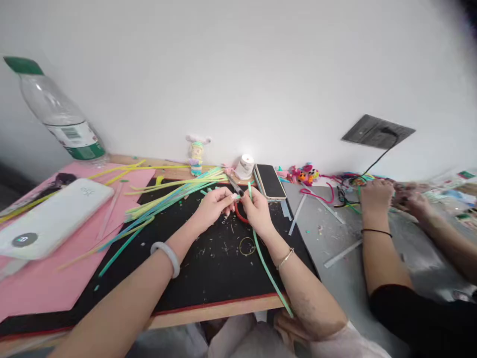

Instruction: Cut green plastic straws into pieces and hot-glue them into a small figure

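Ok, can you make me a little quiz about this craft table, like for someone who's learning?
1. True or false: the bottle is to the left of the small doll.
2. What colour is the long strip held in the fingers of the right hand? A red, B green, C black.
3. Which of the person's own wrists wears the white bangle?

Key: 1 true. 2 B. 3 the left wrist.
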